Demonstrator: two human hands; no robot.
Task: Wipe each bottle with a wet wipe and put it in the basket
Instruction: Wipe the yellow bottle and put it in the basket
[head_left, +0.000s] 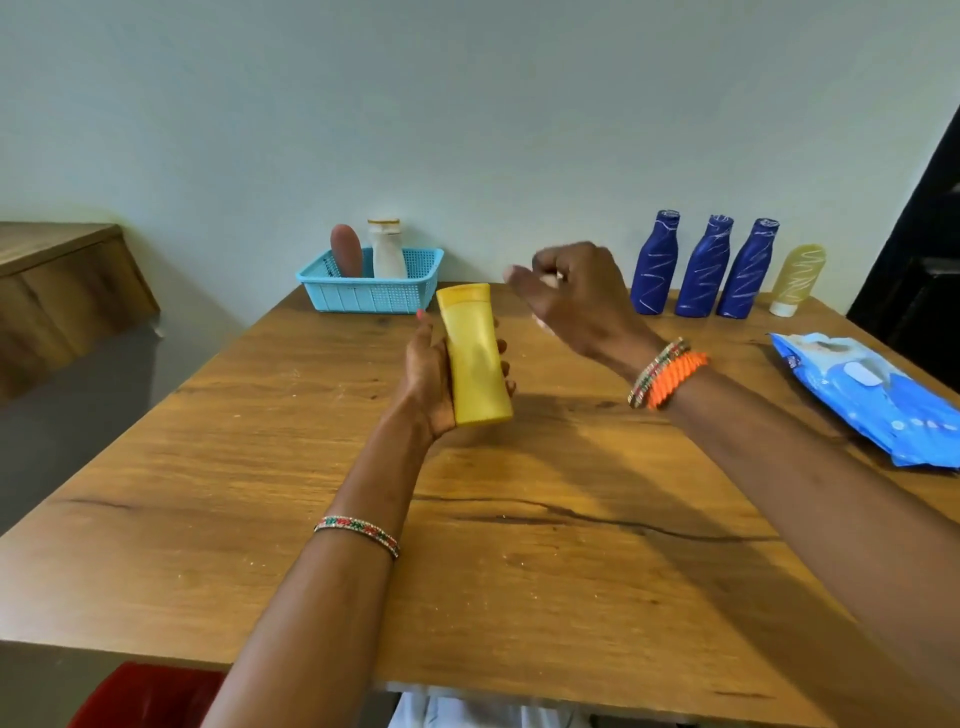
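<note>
Left hand: the left hand (434, 376) holds a tall yellow plastic bottle (475, 356) above the middle of the desk — palm behind it, fingertips wrapped round its far side, cap end pointing away from the person.
Right hand: the right hand (574, 296) hovers just right of the bottle's top, blurred; its fingers are curled around a small white scrap, seemingly a wet wipe (550, 280), which is mostly hidden.
Desk: a brown wood-grain desk (519, 545) carries everything.
Basket: a light blue perforated plastic basket (371, 286) stands at the far edge of the desk, near the wall.
In the basket: a reddish-brown rounded bottle (347, 251) and a white bottle with a gold-rimmed cap (387, 249) stand upright, side by side.
Waiting bottles: three dark blue bottles with white scribbled marks (704, 267) stand in a row at the far right, close together — beside them, on the right, a pale yellow translucent tube with a white cap (797, 280) stands cap down.
Wipes pack: a blue soft pack of wet wipes (872, 397) lies flat at the desk's right edge.
Wrists: a beaded bangle (358, 534) on the left forearm; an orange braided band (675, 379) and a beaded bangle on the right wrist.
</note>
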